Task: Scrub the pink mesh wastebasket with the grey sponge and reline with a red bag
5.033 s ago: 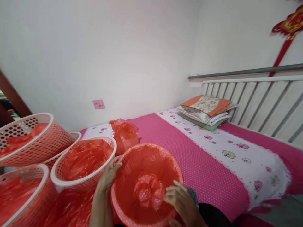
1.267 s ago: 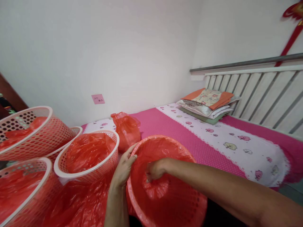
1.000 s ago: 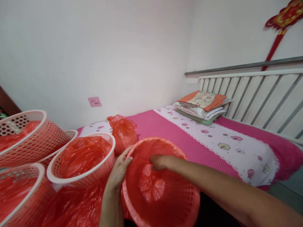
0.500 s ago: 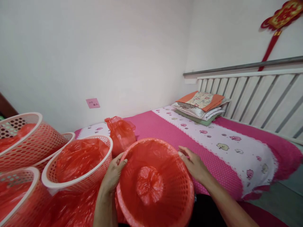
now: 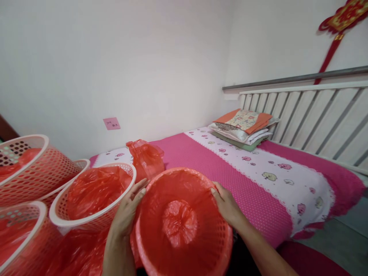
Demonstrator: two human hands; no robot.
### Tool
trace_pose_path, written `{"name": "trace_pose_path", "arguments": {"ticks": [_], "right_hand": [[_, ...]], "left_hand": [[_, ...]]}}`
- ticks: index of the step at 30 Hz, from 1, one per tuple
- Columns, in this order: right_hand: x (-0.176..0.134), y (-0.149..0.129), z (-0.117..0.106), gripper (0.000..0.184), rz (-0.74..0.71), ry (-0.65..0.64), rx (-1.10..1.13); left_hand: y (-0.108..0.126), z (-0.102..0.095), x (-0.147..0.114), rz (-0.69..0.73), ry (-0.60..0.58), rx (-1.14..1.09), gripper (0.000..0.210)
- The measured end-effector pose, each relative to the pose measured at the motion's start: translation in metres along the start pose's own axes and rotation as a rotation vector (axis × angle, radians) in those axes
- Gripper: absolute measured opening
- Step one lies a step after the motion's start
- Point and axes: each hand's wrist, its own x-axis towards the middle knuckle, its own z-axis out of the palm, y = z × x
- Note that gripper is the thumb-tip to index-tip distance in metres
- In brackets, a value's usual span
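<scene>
A round plastic wastebasket [image 5: 212,234] sits in front of me, tilted so that I look into it. A thin red plastic bag [image 5: 179,222] lines it and is folded over its rim, bunched at the bottom. My left hand [image 5: 126,212] lies along the basket's left outer side, fingers stretched out and touching the bag. On the right, my right hand [image 5: 228,205] grips the rim, thumb over the edge and other fingers partly hidden behind it. Another lined pink basket [image 5: 59,214] stands close to my left hand.
More pink lattice baskets [image 5: 54,165] with red bags inside are at the left. A red bag bundle [image 5: 146,159] lies on the pink bed cover [image 5: 186,153]. Folded bedding [image 5: 244,126] rests by the white bed rail [image 5: 316,115]. A pink note [image 5: 111,123] is on the wall.
My left hand has let go of the rim and straightened its fingers along the basket's outer side. My right hand has slid slightly left along the rim; the basket has shifted a little left.
</scene>
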Motion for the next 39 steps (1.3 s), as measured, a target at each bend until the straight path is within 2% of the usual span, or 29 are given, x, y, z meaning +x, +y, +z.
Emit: {"name": "trace_pose_path", "arguments": {"ticks": [5, 8, 12, 14, 16, 18, 20, 22, 24, 26, 27, 31, 36, 39], "right_hand": [[-0.008, -0.008, 0.005, 0.042, 0.007, -0.016, 0.006], [-0.010, -0.012, 0.001, 0.041, 0.019, -0.018, 0.019], [-0.003, -0.014, -0.015, 0.044, 0.028, -0.062, 0.072], [0.004, -0.014, -0.022, 0.044, 0.038, -0.021, 0.070], [0.011, -0.016, -0.023, 0.046, 0.015, 0.068, -0.022], [0.016, -0.020, -0.017, 0.060, -0.053, 0.095, -0.196], [0.021, -0.027, -0.005, 0.077, -0.127, 0.026, -0.401], [0.026, -0.036, 0.007, 0.083, -0.141, -0.074, -0.584], [0.031, -0.044, 0.015, 0.062, -0.090, -0.138, -0.720], [0.036, -0.048, 0.018, 0.035, -0.038, -0.154, -0.788], [0.038, -0.049, 0.019, 0.028, -0.027, -0.148, -0.799], [0.042, -0.043, 0.019, 0.023, -0.022, -0.120, -0.806], [0.045, -0.038, 0.021, 0.027, -0.027, -0.129, -0.812], [0.050, -0.040, 0.016, 0.026, -0.014, -0.142, -0.678]], "left_hand": [[-0.004, -0.002, -0.001, -0.053, -0.169, -0.025, 0.079], [-0.005, -0.002, -0.001, -0.048, -0.178, 0.013, 0.075], [-0.004, -0.004, -0.002, -0.040, -0.199, -0.001, 0.067], [-0.004, -0.004, -0.002, -0.028, -0.210, -0.001, 0.065], [-0.005, -0.004, -0.001, -0.019, -0.207, 0.009, 0.064], [-0.006, -0.003, -0.001, -0.016, -0.209, 0.007, 0.065], [-0.006, -0.002, -0.001, -0.009, -0.207, 0.005, 0.065], [-0.006, 0.000, -0.001, 0.009, -0.192, 0.030, 0.063], [-0.005, 0.001, -0.001, 0.034, -0.166, 0.070, 0.058], [-0.004, 0.003, -0.001, 0.057, -0.149, 0.104, 0.055], [-0.005, 0.003, 0.000, 0.063, -0.146, 0.112, 0.054], [-0.005, 0.006, 0.003, 0.049, -0.147, 0.117, 0.055], [-0.003, 0.009, 0.004, 0.045, -0.121, 0.121, 0.053], [-0.003, 0.004, 0.002, 0.021, -0.121, 0.074, 0.056]]}}
